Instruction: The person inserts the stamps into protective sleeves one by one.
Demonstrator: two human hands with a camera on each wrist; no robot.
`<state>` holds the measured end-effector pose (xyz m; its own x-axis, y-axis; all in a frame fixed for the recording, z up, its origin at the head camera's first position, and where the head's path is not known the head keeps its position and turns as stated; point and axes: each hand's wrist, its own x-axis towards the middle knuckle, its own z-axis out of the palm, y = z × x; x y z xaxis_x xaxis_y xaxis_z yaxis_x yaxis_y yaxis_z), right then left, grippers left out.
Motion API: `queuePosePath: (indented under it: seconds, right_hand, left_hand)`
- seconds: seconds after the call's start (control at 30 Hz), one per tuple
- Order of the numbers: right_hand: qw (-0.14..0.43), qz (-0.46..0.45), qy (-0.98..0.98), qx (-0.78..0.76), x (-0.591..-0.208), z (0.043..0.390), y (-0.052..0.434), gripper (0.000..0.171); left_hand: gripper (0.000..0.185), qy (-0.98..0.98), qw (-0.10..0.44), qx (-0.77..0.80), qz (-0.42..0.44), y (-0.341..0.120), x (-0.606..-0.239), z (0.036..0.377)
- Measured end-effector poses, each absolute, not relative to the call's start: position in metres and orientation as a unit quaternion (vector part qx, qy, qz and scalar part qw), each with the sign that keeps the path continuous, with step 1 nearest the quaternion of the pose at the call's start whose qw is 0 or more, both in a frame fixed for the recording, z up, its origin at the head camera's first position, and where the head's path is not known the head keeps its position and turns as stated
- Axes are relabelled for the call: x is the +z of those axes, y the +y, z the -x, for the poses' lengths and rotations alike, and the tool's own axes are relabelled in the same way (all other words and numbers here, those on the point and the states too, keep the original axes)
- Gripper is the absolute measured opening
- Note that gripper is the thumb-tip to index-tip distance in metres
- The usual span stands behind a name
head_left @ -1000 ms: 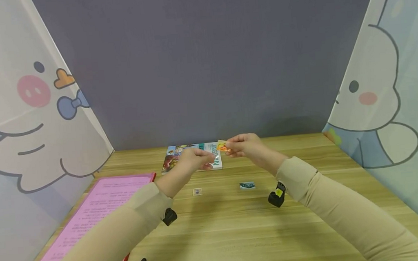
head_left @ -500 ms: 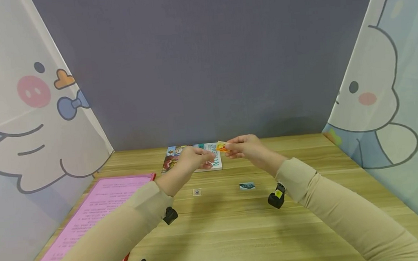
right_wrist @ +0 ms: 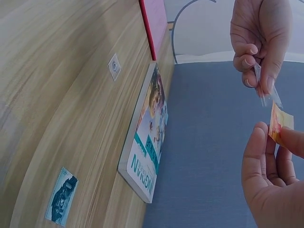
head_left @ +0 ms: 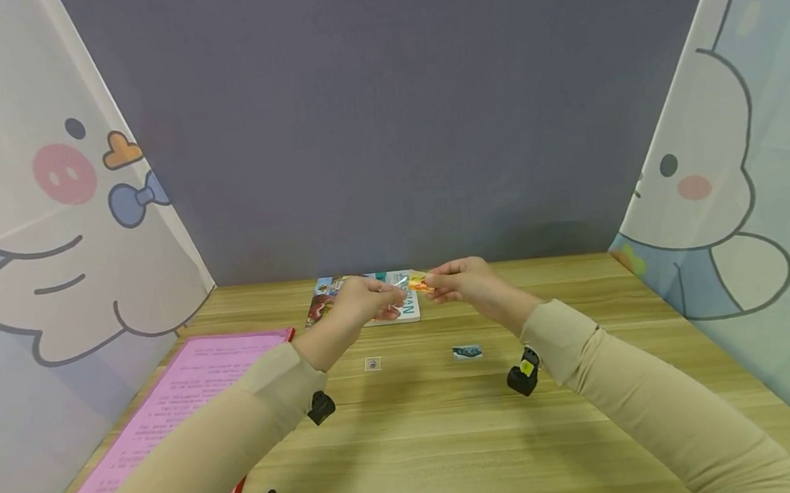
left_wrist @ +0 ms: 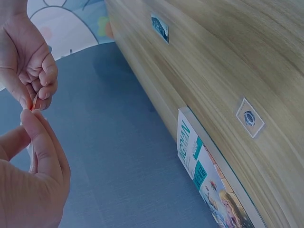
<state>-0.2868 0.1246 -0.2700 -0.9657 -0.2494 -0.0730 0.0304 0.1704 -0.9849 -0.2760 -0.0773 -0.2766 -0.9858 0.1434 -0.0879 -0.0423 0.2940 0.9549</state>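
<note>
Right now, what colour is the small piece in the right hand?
Orange and yellow piece, clearest in the right wrist view.

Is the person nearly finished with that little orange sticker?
Not yet, it seems. Done: two small stickers, a blue one and a clear round one, already lie on the table. In hand: the right hand pinches the orange sticker while the left hand holds a clear film beside it. Left: the orange sticker is not yet set down anywhere; the book lies beyond.
</note>
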Motion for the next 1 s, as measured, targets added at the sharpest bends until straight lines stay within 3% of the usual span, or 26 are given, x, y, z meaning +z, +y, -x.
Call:
queuePosePath:
  seconds: [1.0]
  right_hand:
    - [0.108,0.080,0.766,-0.628,-0.2729,0.2838,0.1238,0.028]
  left_hand:
    - [0.020,0.806,0.056,0.588,-0.033,-0.0740,-0.2761,0.2764]
